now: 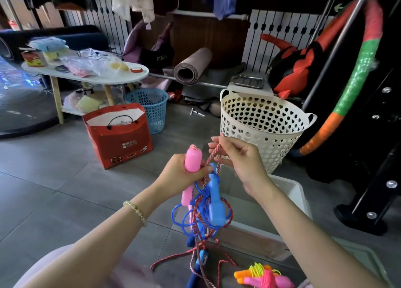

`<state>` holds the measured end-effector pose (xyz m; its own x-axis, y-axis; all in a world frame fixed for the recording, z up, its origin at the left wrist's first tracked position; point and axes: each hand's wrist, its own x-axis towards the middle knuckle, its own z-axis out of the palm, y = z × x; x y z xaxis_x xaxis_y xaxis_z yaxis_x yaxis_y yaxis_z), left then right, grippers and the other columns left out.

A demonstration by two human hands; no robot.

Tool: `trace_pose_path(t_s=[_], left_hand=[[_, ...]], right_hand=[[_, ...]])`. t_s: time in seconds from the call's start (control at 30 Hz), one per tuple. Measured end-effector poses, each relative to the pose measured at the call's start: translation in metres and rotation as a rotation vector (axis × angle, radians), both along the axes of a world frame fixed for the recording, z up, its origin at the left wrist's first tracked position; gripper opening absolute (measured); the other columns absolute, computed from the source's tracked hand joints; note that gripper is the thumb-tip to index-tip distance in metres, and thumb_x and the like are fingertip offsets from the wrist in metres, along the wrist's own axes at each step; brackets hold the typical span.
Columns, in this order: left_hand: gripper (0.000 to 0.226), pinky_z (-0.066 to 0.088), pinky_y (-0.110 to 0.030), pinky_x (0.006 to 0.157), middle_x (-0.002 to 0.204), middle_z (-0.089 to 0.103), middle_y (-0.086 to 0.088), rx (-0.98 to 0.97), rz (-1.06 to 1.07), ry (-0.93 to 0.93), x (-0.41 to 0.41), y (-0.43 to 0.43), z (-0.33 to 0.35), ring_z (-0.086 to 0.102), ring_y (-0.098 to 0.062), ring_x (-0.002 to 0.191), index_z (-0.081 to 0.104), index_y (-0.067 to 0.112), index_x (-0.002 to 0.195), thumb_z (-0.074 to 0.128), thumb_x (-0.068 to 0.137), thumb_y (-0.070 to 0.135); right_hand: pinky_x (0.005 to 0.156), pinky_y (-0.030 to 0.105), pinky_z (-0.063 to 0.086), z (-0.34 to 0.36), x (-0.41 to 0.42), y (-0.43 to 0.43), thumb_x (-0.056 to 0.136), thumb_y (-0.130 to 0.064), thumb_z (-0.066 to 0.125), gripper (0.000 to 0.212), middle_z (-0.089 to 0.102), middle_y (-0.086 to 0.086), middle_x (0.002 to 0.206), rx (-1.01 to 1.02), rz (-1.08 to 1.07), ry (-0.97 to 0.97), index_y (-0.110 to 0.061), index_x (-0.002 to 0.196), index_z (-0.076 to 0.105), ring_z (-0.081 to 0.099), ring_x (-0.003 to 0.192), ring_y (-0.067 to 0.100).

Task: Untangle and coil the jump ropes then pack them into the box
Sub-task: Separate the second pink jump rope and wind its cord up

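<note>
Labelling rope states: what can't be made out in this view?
Head view: knots of the red-and-white twisted rope, lost among blue plastic loops.
Head view: inside of the white plastic box, partly covered by the right forearm.
Head view: orange-and-pink handle bundle, cut by the bottom edge.

A pink handle [193, 160] stood over tangled jump ropes: a red-and-white cord [212, 155] in a twisted stripe and a blue cord [184, 219] with a matching blue handle [216, 209]. Below lay a neon bundle [261, 274] of orange and pink handles and yellow cord. Behind were a white box [296, 191], a cream basket [260, 122] patterned with heart-shaped holes, a blue basket [149, 105] with round holes and a red bag [121, 144], on grey floor tiles [54, 179]. A hoop [358, 70] ran in pink, green and orange bands.
</note>
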<state>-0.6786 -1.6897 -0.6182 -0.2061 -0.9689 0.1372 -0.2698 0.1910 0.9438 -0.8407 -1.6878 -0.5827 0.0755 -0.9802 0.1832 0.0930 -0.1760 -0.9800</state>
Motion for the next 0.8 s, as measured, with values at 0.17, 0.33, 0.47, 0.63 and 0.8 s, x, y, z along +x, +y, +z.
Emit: trace_pose_path(t_s=[0.17, 0.33, 0.47, 0.63, 0.8], left_hand=[[0.01, 0.051, -0.021, 0.06, 0.071, 0.07, -0.003, 0.086, 0.087, 0.318, 0.007, -0.007, 0.012, 0.063, -0.011, 0.06, 0.069, 0.001, 0.086, 0.068, 0.085, 0.011], [0.005, 0.054, -0.021, 0.062, 0.081, 0.074, -0.008, 0.137, 0.068, 0.401, 0.011, -0.006, 0.019, 0.066, -0.013, 0.064, 0.066, 0.006, 0.083, 0.067, 0.085, 0.01], [0.006, 0.055, -0.023, 0.066, 0.076, 0.074, -0.002, 0.13, 0.1, 0.361, 0.014, -0.008, 0.022, 0.065, -0.011, 0.065, 0.066, 0.008, 0.083, 0.067, 0.086, 0.013], [0.01, 0.054, -0.019, 0.063, 0.073, 0.073, -0.003, 0.067, 0.131, 0.274, 0.016, -0.008, 0.025, 0.069, -0.009, 0.067, 0.066, 0.001, 0.086, 0.068, 0.085, 0.011], [0.006, 0.057, -0.023, 0.066, 0.072, 0.073, -0.003, 0.003, 0.145, 0.291, 0.022, -0.009, 0.037, 0.07, -0.011, 0.067, 0.066, 0.003, 0.086, 0.068, 0.085, 0.009]], right_hand=[[0.079, 0.008, 0.045, -0.018, 0.0, 0.003, 0.09, -0.025, 0.057, 0.021, 0.063, 0.0, 0.105, 0.127, 0.24, 0.29, -0.017, 0.109, 0.059, 0.058, 0.096, 0.003], [0.073, 0.006, 0.035, -0.024, -0.003, 0.008, 0.078, -0.037, 0.071, 0.012, 0.046, -0.004, 0.1, 0.041, 0.333, 0.61, -0.039, 0.084, 0.061, 0.046, 0.077, -0.01], [0.103, 0.024, 0.033, -0.041, -0.003, 0.012, 0.066, -0.052, 0.078, 0.044, 0.051, -0.014, 0.109, -0.014, 0.447, 0.757, -0.035, 0.102, 0.059, 0.042, 0.111, 0.008], [0.094, 0.027, 0.04, -0.053, -0.006, 0.005, 0.039, -0.083, 0.067, 0.067, 0.056, 0.001, 0.107, 0.056, 0.354, 0.872, -0.043, 0.091, 0.056, 0.043, 0.107, 0.014], [0.086, 0.025, 0.041, -0.055, -0.012, 0.008, 0.05, -0.073, 0.069, 0.06, 0.06, -0.014, 0.097, 0.155, 0.512, 1.006, -0.036, 0.097, 0.058, 0.055, 0.098, 0.009]])
